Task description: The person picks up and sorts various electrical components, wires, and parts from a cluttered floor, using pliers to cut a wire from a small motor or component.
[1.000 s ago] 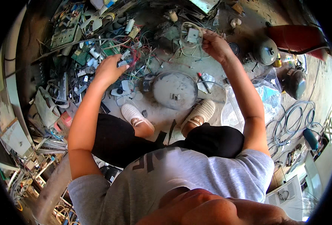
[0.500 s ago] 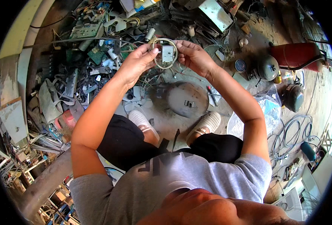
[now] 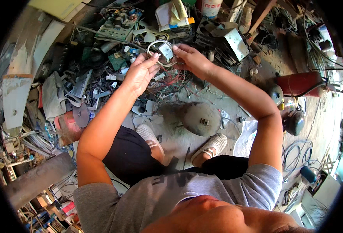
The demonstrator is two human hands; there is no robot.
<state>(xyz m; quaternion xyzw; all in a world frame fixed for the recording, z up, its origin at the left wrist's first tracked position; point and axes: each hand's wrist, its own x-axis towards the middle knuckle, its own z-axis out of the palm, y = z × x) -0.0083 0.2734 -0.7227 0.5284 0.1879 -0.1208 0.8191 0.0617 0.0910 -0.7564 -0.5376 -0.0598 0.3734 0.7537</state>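
Held up between both hands, above the heap of scrap circuit boards (image 3: 121, 23): a small grey electrical part (image 3: 166, 50) ringed by a white wire loop (image 3: 156, 43). Right hand (image 3: 193, 60) pinched on the part; left hand (image 3: 140, 72) half-open, fingertips touching the loop (best steadied there, judging by the slack wire).

Grey boxy part (image 3: 166, 50); green circuit boards (image 3: 119, 24); red cylinder (image 3: 298, 83); white shoes (image 3: 212, 145).
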